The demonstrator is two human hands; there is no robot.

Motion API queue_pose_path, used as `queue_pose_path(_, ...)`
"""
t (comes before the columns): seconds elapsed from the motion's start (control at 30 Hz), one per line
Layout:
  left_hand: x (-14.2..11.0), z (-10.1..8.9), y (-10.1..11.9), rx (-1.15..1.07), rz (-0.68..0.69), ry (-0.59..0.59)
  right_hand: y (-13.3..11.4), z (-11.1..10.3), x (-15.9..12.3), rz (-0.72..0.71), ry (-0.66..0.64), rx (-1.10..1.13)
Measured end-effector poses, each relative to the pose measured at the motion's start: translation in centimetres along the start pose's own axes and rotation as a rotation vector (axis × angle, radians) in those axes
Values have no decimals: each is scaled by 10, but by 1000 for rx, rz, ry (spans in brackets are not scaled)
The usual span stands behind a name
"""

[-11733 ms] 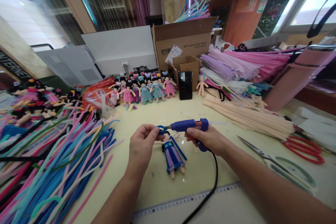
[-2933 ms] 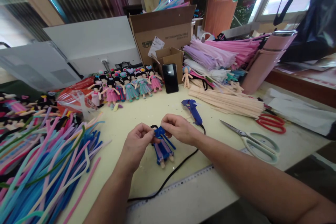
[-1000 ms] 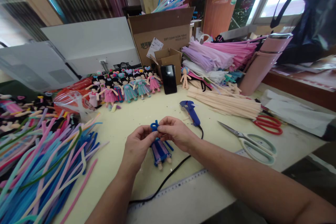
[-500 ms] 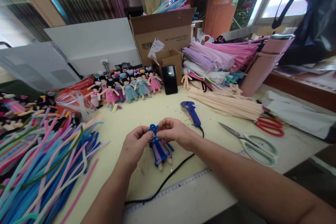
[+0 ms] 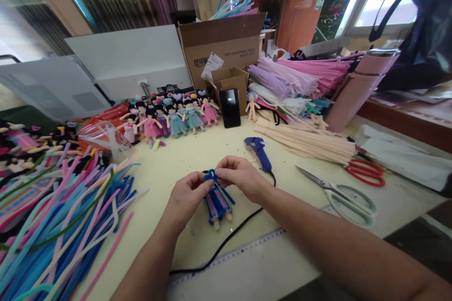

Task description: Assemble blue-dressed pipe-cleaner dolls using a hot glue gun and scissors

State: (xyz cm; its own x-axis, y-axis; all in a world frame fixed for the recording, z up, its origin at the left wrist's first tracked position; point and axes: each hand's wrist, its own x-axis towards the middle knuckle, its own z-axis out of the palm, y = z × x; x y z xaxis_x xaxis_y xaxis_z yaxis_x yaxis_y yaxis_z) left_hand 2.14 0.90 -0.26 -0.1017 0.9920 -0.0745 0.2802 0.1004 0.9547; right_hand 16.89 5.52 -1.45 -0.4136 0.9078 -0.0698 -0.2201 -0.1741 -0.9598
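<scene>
A small doll [image 5: 219, 204] in a blue and lilac striped skirt, made of pipe cleaners, lies on the table with its feet toward me. Over its upper end is a blue pipe cleaner [image 5: 212, 175] bent into small loops, with a straight tail running down to the right. My left hand [image 5: 190, 193] pinches the loops from the left between thumb and finger. From the right, my right hand [image 5: 240, 176] pinches the same blue pipe cleaner. The doll's head is mostly hidden by fingers and loops; a bit of black shows there.
A blue glue gun [image 5: 259, 153] with a black cord [image 5: 226, 242] lies beyond my right hand. Scissors [image 5: 339, 197] rest at the right, a ruler [image 5: 247, 247] in front. Loose pipe cleaners [image 5: 70, 225] cover the left; finished dolls [image 5: 176, 120] and a phone [image 5: 230, 108] stand behind.
My fingers have shifted slightly on the blue pipe cleaner, and its loops sit lower and flatter between them. The doll's skirt and legs stay in about the same place.
</scene>
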Motion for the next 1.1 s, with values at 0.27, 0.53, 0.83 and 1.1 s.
queue_pose_path(0.27,0,-1,2,-25,33,37,1,1,-1,5,-5,55)
queue_pose_path(0.53,1,0,1,-30,43,59,3,0,1,13,-21,16)
queue_pose_path(0.83,2,-1,4,-122,-22,-25,3,2,1,-64,21,-13)
queue_pose_path(1.1,4,-4,-5,-287,-42,9,10,0,4,-145,-17,-114)
